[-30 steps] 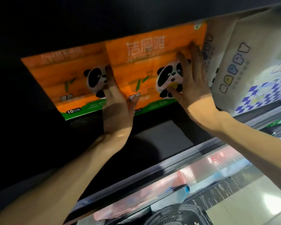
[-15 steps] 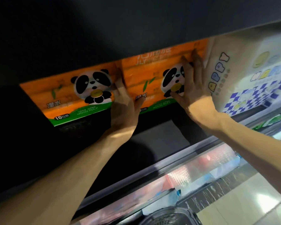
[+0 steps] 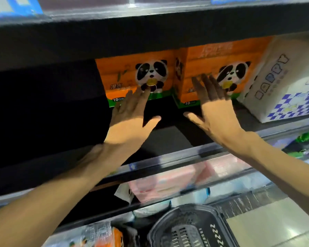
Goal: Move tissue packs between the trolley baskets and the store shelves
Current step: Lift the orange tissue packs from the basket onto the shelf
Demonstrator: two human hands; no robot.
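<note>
a: what's nearest?
b: a black basket [image 3: 191, 229] at the bottom edge, with an orange pack [image 3: 117, 237] just left of it, partly cut off by the frame

a: and above that?
b: a lower shelf [image 3: 168, 177] holding pink packs [image 3: 168, 186], blurred behind its rail

a: the hands?
b: both reach over the rail [image 3: 177, 155] of the middle shelf. the left hand [image 3: 132, 120] is spread flat, fingers straight, thumb out to the right; its fingertips lie at the lower edge of the left panda pack [image 3: 132, 77], whether touching or just short i cannot tell. it holds nothing

a: the right?
b: the right hand [image 3: 212, 106] is also spread wide, fingers straight, over the front of the right panda pack [image 3: 221, 68]. it grips nothing; contact is unclear

a: where do the packs stand?
b: upright, side by side, set back on the dark shelf [image 3: 168, 138], the right one a little nearer. a white pack [image 3: 284, 82] with blue checks stands just beside it on the right

a: farthest?
b: the upper shelf [image 3: 150, 22] overhead
</note>
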